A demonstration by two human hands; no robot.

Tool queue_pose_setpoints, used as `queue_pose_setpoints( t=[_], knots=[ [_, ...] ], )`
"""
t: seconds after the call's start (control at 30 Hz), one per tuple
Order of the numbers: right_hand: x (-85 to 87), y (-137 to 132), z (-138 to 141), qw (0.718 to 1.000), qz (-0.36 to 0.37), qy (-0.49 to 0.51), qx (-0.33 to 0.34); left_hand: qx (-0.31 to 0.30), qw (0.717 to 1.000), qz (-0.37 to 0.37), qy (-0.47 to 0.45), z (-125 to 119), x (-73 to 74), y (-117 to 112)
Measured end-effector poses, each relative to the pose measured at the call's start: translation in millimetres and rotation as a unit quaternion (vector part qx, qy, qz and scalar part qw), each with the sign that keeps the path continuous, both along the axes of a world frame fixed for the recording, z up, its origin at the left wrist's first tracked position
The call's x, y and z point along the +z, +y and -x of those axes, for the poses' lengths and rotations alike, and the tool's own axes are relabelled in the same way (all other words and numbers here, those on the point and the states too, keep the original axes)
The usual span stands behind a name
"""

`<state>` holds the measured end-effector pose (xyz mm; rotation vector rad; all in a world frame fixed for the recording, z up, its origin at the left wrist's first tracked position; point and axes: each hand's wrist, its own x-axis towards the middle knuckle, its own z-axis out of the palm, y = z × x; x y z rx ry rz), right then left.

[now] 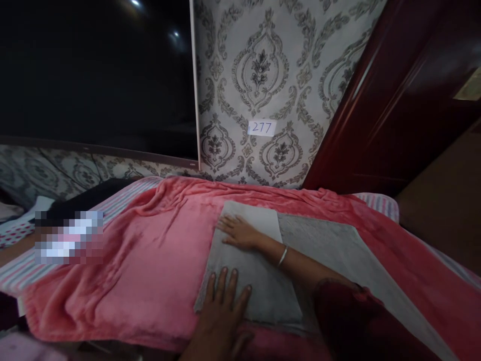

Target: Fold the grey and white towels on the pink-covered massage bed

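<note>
A grey cloth (323, 245) lies spread on a pink blanket, its left part a paler layer (263, 286) folded over the rest. My right hand (240, 231) rests flat near the upper left edge of this folded layer, fingers stretched to the left and slightly blurred. Closer to me, my left hand (224, 306) lies with fingers spread on the lower left corner of the same layer. Neither hand grips anything. A thin bangle circles my right wrist, and a dark red sleeve covers the arm above it.
The plush pink blanket (161, 276) covers a striped sheet (379, 203). Behind stand a large dark television (97, 75), patterned wallpaper with a paper marked 277 (262, 127), and a dark red door frame (368, 110). Another person's arm (17, 250) reaches in at left, beside a pixelated patch.
</note>
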<state>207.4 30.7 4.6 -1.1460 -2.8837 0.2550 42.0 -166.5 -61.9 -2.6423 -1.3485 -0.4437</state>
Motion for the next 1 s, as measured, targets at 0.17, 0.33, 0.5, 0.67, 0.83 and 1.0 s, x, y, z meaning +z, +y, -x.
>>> queue_pose_setpoints(
  t=[0.17, 0.33, 0.5, 0.67, 0.83, 1.0],
  knots=[
    [-2.8, 62, -14, 0.993, -0.005, -0.011, -0.118, -0.014, 1.0, -0.023, -0.005, 1, -31.8, 9],
    [-11.8, 77, -16, 0.983, -0.029, 0.002, -0.183, -0.045, 0.998, -0.047, -0.003, 5, -57.7, 22],
    [-12.4, 69, -15, 0.976, -0.063, 0.021, -0.206, -0.009, 0.999, -0.04, -0.02, -2, -28.2, 10],
    [-3.5, 57, -16, 0.966, -0.075, 0.025, -0.246, -0.044, 0.993, -0.036, -0.105, 12, 10.7, 3],
    [1.8, 48, -19, 0.965, -0.09, 0.032, -0.246, 0.074, 0.97, 0.026, -0.23, 42, 40.6, 26],
    [9.7, 50, -6, 0.979, -0.113, 0.043, -0.167, 0.213, 0.941, 0.224, -0.136, 41, 64.3, 36]
  ],
)
